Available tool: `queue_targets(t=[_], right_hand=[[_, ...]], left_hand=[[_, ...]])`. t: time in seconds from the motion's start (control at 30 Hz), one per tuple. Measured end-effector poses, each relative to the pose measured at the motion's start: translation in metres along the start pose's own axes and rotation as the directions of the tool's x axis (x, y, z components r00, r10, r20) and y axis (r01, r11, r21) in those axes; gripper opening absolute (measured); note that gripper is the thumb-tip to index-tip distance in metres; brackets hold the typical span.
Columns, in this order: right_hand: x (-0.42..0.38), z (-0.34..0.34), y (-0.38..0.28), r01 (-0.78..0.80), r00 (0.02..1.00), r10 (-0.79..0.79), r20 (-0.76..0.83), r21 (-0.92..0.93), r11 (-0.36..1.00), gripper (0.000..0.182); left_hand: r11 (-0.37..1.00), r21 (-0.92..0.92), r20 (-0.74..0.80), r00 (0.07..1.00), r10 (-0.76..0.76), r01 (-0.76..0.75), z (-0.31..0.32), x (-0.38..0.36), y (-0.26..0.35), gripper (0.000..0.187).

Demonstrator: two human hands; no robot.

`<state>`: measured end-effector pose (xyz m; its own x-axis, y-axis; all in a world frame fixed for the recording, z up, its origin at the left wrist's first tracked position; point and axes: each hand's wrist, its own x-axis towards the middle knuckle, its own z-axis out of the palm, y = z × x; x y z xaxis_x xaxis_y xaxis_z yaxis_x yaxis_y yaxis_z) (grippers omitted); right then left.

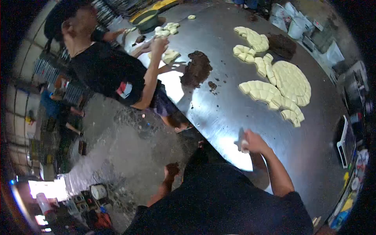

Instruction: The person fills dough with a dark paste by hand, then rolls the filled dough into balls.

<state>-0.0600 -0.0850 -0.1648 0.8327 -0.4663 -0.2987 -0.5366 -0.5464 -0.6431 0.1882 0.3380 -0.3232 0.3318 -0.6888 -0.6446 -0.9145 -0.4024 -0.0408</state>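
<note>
My right hand (pixel 254 143) is over the near edge of the metal table (pixel 219 113), its fingers closed around a small pale piece of dough (pixel 245 147), partly hidden. My left hand (pixel 171 171) hangs beside the table over the floor. It looks closed around dark brown paste, though shadow blurs the detail. On the table lie scored rounds and strips of pale dough, the largest a round of dough pieces (pixel 291 80) with a curved strip (pixel 260 91) next to it. A mound of dark brown paste (pixel 197 69) sits further left.
A co-worker (pixel 105 70) in a dark shirt stands at the table's left side, hands over dough pieces (pixel 169 56). Beyond are a green bowl (pixel 147 22), more brown paste (pixel 282 46) and plastic bags (pixel 297 23). A white-edged device (pixel 344 145) stands at the right edge. Another person (pixel 55 105) is at far left.
</note>
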Motion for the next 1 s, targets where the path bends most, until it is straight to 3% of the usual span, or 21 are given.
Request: queue_targets(t=[0.07, 0.1, 0.13, 0.17, 0.23, 0.33, 0.4, 0.43, 0.47, 0.5, 0.53, 0.57, 0.6, 0.63, 0.67, 0.7, 0.77, 0.83, 0.87, 0.9, 1.0], right_hand=[[0.050, -0.023, -0.041, -0.028, 0.978, 0.035, -0.204, 0.038, 0.999, 0.056], [0.077, -0.019, -0.053, 0.250, 0.839, -0.073, -0.539, 0.263, 0.932, 0.054], [0.108, -0.016, -0.079, 0.468, 0.735, 0.111, -0.669, 0.619, 0.631, 0.049], [0.125, -0.038, -0.103, 0.531, 0.830, 0.086, -0.551, 0.828, 0.179, 0.044], [0.138, -0.048, -0.129, 0.575, 0.775, 0.115, -0.622, 0.769, 0.279, 0.032], [0.091, -0.067, -0.121, 0.480, 0.621, -0.143, -0.770, 0.230, 0.846, 0.013], [0.084, -0.049, -0.047, 0.397, 0.455, -0.094, -0.886, 0.107, 0.911, 0.012], [0.059, -0.058, -0.018, 0.221, 0.558, 0.290, -0.777, 0.476, 0.851, 0.015], [0.057, -0.064, 0.017, -0.061, 0.442, 0.554, -0.706, 0.593, 0.803, 0.015], [0.055, -0.057, 0.075, -0.170, 0.239, 0.525, -0.817, 0.497, 0.851, 0.017], [0.019, -0.073, 0.089, -0.209, 0.216, 0.506, -0.835, 0.467, 0.859, 0.034], [0.002, -0.071, 0.156, -0.282, 0.260, 0.108, -0.959, 0.031, 0.959, 0.038], [-0.012, -0.091, 0.150, -0.493, 0.342, 0.321, -0.883, 0.123, 0.862, 0.041], [-0.017, -0.091, 0.199, -0.461, 0.464, 0.133, -0.876, -0.110, 0.881, 0.041], [-0.018, -0.100, 0.186, -0.573, 0.450, 0.358, -0.818, 0.043, 0.818, 0.037], [-0.011, -0.101, 0.197, -0.442, 0.482, 0.262, -0.836, 0.026, 0.897, 0.037], [-0.010, -0.089, 0.227, -0.270, 0.494, 0.196, -0.847, 0.064, 0.961, 0.032], [0.006, -0.066, 0.251, -0.494, 0.182, 0.015, -0.983, -0.078, 0.866, 0.026], [-0.008, -0.066, 0.265, -0.483, 0.302, 0.235, -0.924, 0.065, 0.873, 0.026], [-0.096, -0.034, 0.276, -0.601, 0.213, 0.341, -0.916, 0.153, 0.784, 0.026], [-0.083, -0.061, 0.223, -0.487, 0.172, 0.447, -0.878, 0.318, 0.813, 0.018]], left_hand=[[0.847, -0.525, 0.014, 0.995, -0.096, 0.089, 0.021, 0.000, -0.001, 0.046], [0.595, -0.787, 0.079, 0.984, -0.161, 0.161, 0.032, 0.001, -0.003, 0.046], [0.461, -0.869, 0.109, 0.979, -0.171, 0.178, 0.037, 0.003, -0.007, 0.046], [0.432, -0.885, 0.117, 0.981, -0.155, 0.174, 0.041, 0.007, -0.011, 0.045], [0.445, -0.877, 0.144, 0.983, -0.114, 0.180, 0.043, 0.012, -0.022, 0.045], [0.455, -0.868, 0.184, 0.980, -0.081, 0.201, 0.031, 0.024, -0.048, 0.044], [0.421, -0.881, 0.188, 0.977, -0.104, 0.214, 0.023, 0.029, -0.058, 0.043], [0.391, -0.893, 0.191, 0.974, -0.123, 0.224, 0.019, 0.031, -0.058, 0.043], [0.353, -0.904, 0.200, 0.969, -0.144, 0.239, 0.018, 0.036, -0.061, 0.043], [0.325, -0.911, 0.213, 0.964, -0.157, 0.255, 0.023, 0.042, -0.067, 0.042], [0.289, -0.917, 0.233, 0.957, -0.174, 0.276, 0.043, 0.050, -0.067, 0.042], [0.263, -0.914, 0.276, 0.948, -0.160, 0.310, 0.060, 0.063, -0.070, 0.042], [0.110, -0.883, 0.442, 0.887, -0.138, 0.457, 0.106, 0.092, -0.076, 0.042], [0.489, -0.824, 0.261, 0.958, -0.120, 0.286, 0.052, 0.072, -0.055, 0.039], [0.767, -0.625, 0.156, 0.986, -0.061, 0.147, 0.012, 0.061, -0.036, 0.036], [0.940, -0.338, 0.053, 0.996, 0.067, -0.045, -0.019, 0.058, -0.021, 0.033], [0.950, 0.068, -0.123, 0.942, 0.311, -0.305, -0.068, 0.062, 0.009, 0.027], [0.892, -0.123, -0.231, 0.887, 0.400, -0.434, -0.090, 0.079, 0.020, 0.026], [0.739, -0.606, -0.145, 0.955, 0.260, -0.294, -0.095, 0.091, 0.031, 0.026], [0.423, -0.901, -0.021, 0.983, 0.184, -0.099, -0.106, 0.095, 0.045, 0.027], [0.288, -0.952, -0.048, 0.980, 0.195, -0.104, -0.168, 0.070, 0.099, 0.029]])
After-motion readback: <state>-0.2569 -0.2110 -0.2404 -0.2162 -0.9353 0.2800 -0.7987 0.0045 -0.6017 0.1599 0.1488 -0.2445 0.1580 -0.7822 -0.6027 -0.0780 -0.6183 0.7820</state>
